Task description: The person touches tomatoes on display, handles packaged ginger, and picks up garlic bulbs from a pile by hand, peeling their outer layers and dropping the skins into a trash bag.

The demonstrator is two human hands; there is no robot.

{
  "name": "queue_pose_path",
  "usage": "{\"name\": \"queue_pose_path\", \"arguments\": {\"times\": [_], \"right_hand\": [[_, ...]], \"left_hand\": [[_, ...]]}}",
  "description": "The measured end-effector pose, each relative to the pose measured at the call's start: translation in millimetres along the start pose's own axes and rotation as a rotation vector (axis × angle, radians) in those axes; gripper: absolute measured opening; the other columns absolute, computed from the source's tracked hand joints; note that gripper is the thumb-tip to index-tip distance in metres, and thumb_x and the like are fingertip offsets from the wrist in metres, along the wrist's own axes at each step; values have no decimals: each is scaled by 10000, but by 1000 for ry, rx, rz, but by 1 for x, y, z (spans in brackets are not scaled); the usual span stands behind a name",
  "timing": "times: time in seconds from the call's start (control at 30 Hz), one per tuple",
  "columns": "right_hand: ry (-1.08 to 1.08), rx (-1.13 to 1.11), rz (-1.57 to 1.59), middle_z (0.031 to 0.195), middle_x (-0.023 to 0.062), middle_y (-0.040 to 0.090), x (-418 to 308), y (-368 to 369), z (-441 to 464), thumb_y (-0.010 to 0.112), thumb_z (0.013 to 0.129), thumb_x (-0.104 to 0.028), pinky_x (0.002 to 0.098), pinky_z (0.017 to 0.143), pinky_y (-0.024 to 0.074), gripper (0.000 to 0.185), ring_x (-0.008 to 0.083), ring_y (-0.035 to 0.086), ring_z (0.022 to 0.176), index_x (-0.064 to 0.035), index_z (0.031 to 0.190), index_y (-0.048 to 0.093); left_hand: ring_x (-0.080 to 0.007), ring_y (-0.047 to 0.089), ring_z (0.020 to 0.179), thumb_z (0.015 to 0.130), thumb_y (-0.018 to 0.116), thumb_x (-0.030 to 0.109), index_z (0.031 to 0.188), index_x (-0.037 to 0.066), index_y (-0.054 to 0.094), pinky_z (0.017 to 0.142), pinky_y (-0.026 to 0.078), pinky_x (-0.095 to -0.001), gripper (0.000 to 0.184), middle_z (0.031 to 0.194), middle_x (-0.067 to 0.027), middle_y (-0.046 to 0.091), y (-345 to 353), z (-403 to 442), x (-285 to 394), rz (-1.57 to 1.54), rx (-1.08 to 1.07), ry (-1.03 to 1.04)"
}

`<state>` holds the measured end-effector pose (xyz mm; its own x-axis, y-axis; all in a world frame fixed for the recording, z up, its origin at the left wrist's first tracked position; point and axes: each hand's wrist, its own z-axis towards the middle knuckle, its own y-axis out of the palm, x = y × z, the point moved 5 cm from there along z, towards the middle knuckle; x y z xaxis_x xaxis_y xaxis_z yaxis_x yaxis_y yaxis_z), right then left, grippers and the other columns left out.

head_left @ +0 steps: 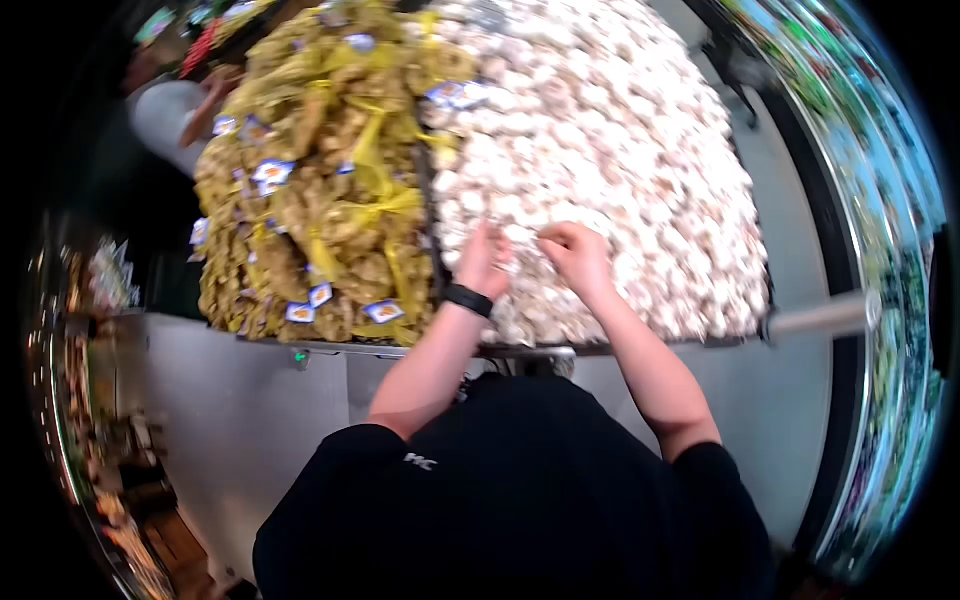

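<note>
A broad heap of white garlic bulbs (640, 200) fills the right part of the display stand. My left hand (484, 262), with a black band on the wrist, is over the heap's near left side, palm turned inward. Its fingers are blurred, and pale bulbs show right beside the palm; I cannot make out whether one is held. A short gap to the right, my right hand (578, 254) is closed above the bulbs, fingers curled in toward the thumb. Whatever those fingers may hold is hidden.
Yellow net bags (310, 200) of brownish produce with blue-and-white labels are piled left of a dark divider (432, 230). Another person (175, 115) stands at the far left. A pale horizontal post (822, 316) juts out at right, before refrigerated shelves (890, 230). Grey floor (240, 410) surrounds the stand.
</note>
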<state>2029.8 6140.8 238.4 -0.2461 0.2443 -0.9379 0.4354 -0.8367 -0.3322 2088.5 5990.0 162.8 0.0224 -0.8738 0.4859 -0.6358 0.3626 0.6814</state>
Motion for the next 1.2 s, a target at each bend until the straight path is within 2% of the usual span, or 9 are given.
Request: {"name": "queue_pose_path", "arguments": {"times": [0.07,0.17,0.27,0.5,0.63,0.73,0.8,1.0,1.2], "right_hand": [[-11,-14,329,818,77,707,-6,23,18,681,827,-47,254,663,507,131,129,647,744,30,932,697],[36,-30,218,841,84,699,-12,53,32,680,848,-50,245,669,505,154,123,635,733,38,972,701],[-374,-38,-142,838,115,655,-24,62,35,658,814,-14,353,765,480,68,262,611,847,-1,877,678],[-785,-119,-605,1057,142,605,-60,86,24,543,861,-86,462,951,366,144,317,554,997,24,855,635],[-794,-257,-728,1233,187,580,-52,85,28,515,911,-115,515,1113,258,278,333,474,1256,-8,1145,620],[-726,-509,-737,1338,200,511,-61,66,30,550,914,-174,525,1132,223,434,346,387,1339,-53,1329,502],[-558,-217,-487,1327,210,511,-65,16,31,608,880,-107,448,1095,313,493,371,399,1317,-52,1351,478],[6,425,-519,885,136,641,12,-170,-49,628,862,-74,370,628,497,222,255,632,693,-28,1077,598],[246,276,-757,949,189,644,95,-159,-122,726,759,-118,448,746,507,385,364,633,849,-53,1125,623]], "left_hand": [[-104,472,638,977,522,381,897,148,552,632,430,-303,248,790,5,531,0,9,-9,42,-25,73],[-213,462,1102,904,509,613,960,179,589,994,278,-539,444,1030,-33,587,15,38,-32,-137,-21,-156],[-220,608,772,898,519,604,858,140,590,763,511,-390,471,834,-53,634,34,40,-20,-465,-258,-178],[-209,618,925,991,444,372,927,92,607,852,495,-407,330,962,-63,667,28,32,-1,-436,-397,-83],[-195,630,841,983,433,272,866,144,616,770,523,-378,252,892,-43,665,6,50,1,-400,-192,-62],[-121,540,608,921,495,140,802,167,598,559,443,-262,159,739,5,594,12,46,-6,-386,-211,-68],[-52,430,521,895,561,164,753,156,543,426,321,-211,143,668,28,513,16,33,-1,-330,3,2],[-56,356,499,990,495,302,780,146,469,398,307,-185,263,669,20,435,23,18,13,-330,-163,-192],[-69,343,519,991,502,312,812,97,456,402,292,-182,283,718,5,426,33,14,-5,-450,-147,-332]]}}
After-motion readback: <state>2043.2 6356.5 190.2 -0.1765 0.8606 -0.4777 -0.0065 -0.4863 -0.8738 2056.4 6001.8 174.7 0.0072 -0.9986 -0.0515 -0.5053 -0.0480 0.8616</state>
